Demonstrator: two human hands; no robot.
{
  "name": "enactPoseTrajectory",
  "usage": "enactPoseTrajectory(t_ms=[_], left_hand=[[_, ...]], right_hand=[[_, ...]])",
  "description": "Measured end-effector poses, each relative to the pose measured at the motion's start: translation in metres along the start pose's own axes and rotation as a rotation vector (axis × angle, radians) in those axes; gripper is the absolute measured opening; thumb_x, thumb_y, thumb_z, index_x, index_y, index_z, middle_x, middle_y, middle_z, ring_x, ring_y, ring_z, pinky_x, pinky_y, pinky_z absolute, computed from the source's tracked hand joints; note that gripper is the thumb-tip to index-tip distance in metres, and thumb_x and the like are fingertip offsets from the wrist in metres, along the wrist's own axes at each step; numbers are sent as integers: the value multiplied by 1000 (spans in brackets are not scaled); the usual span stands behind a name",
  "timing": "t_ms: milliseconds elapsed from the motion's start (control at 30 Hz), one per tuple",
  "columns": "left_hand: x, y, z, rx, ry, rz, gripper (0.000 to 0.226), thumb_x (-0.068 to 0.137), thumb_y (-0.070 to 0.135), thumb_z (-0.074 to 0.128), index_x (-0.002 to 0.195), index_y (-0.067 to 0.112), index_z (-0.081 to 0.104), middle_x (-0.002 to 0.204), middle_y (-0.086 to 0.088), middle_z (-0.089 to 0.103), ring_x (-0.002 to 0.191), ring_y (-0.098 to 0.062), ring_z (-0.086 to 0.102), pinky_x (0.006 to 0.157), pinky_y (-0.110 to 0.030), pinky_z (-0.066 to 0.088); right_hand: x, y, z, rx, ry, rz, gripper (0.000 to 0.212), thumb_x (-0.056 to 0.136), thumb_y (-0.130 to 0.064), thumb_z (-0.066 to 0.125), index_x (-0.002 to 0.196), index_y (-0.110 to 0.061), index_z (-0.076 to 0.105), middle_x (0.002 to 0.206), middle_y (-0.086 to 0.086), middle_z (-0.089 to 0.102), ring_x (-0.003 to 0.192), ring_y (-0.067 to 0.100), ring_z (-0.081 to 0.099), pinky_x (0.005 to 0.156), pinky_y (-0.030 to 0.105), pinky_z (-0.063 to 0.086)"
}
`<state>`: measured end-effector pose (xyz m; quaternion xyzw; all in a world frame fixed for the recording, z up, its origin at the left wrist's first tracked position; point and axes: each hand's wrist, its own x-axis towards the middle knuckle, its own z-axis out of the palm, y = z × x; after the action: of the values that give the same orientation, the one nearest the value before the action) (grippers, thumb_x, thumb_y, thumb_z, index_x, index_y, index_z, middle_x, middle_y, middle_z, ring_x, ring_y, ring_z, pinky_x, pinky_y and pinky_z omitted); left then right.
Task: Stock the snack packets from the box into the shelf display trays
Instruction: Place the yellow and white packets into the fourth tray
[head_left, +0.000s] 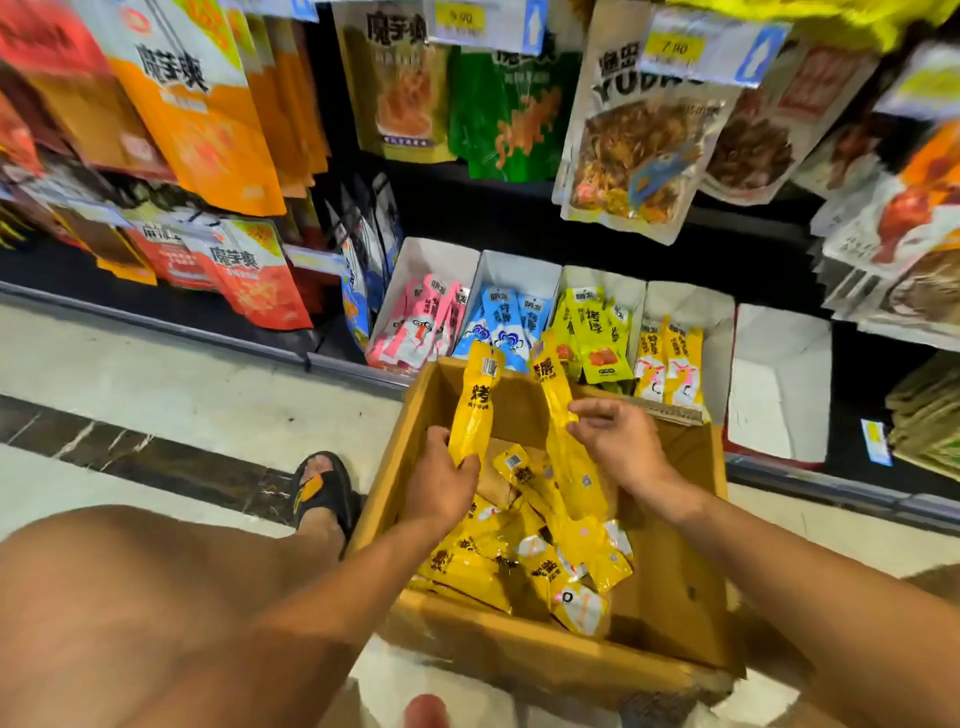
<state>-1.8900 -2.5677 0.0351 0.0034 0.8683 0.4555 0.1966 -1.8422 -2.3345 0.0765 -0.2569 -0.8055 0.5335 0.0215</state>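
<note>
Shop aisle, seen from above: pale floor tiles (156, 364) run up to a dark low shelf (519, 208) hung with large snack bags (202, 119). Five white trays stand side by side on the bottom shelf. From left to right they hold pink packets (421, 325), blue packets (506, 325), green packets (592, 332) and yellow packets (670, 364); the end tray (779, 384) shows only its white walls. Cardboard box (670, 561) sits on the floor just in front of the trays, with loose yellow packets (524, 561) heaped in its near half.

Left hand (441, 483) is inside the box, fingers curled around the lower end of one packet (475, 405), which stands upright and rises above the box's far wall. Right hand (621, 441) is partly closed: thumb and fingertips pinch the edge of a second packet (553, 395) near its middle, the remaining fingers loosely spread. This packet also stands upright, its top in front of the green tray and its lower part hanging into the heap. The two hands are near each other, not touching. A bare knee (130, 597) and a sandalled foot (319, 488) lie left of the box.
</note>
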Motion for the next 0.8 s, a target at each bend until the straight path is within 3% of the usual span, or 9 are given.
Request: enactPoseTrajectory(t_ms=[100, 200, 333, 400, 567, 700, 800], left_hand=[[14, 46, -14, -103, -57, 104, 21, 99, 19, 65, 116, 27, 55, 108, 2, 70, 102, -23, 68, 89, -39, 55], [28, 90, -28, -229, -125, 113, 20, 98, 9, 63, 108, 26, 60, 102, 4, 70, 99, -23, 67, 88, -38, 55], [47, 127, -30, -347, -259, 81, 16, 96, 26, 64, 112, 30, 63, 109, 4, 74, 104, -21, 70, 96, -40, 55], [56, 139, -19, -486, -319, 44, 31, 92, 36, 70, 121, 26, 66, 116, 2, 76, 110, -24, 71, 102, -49, 53], [72, 141, 15, -608, -370, 14, 45, 84, 17, 79, 127, 12, 66, 117, -10, 76, 108, -34, 72, 100, -58, 54], [88, 145, 32, -610, -317, -9, 38, 87, 6, 78, 123, 14, 68, 111, -9, 78, 103, -31, 74, 96, -56, 57], [100, 149, 32, -552, -317, 43, 39, 86, 8, 80, 122, 17, 69, 111, -4, 78, 102, -25, 75, 95, -51, 58]], right_hand=[[-5, -37, -27, 171, 69, -35, 27, 85, 2, 74, 99, -22, 73, 95, 4, 73, 77, 8, 69, 59, 20, 53], [-4, -64, -53, 349, 22, -43, 31, 84, 7, 72, 104, -16, 71, 97, 2, 71, 73, 3, 68, 52, 19, 51], [5, -71, -69, 488, -50, -22, 41, 83, 5, 74, 117, -17, 66, 109, 3, 71, 92, 18, 70, 70, 33, 58], [10, -67, -69, 531, -54, 0, 43, 84, 6, 72, 119, -16, 63, 110, 3, 71, 92, 17, 71, 69, 32, 58], [22, -49, -61, 556, -89, 39, 54, 84, 8, 71, 128, -19, 56, 109, 4, 71, 95, 23, 71, 73, 38, 58], [39, -44, -48, 497, -43, 124, 52, 88, 6, 68, 132, -19, 54, 115, 7, 67, 95, 19, 69, 66, 28, 54], [52, -40, -43, 436, -63, 171, 44, 92, -10, 69, 132, -19, 54, 115, 4, 70, 103, 18, 69, 83, 37, 56]])
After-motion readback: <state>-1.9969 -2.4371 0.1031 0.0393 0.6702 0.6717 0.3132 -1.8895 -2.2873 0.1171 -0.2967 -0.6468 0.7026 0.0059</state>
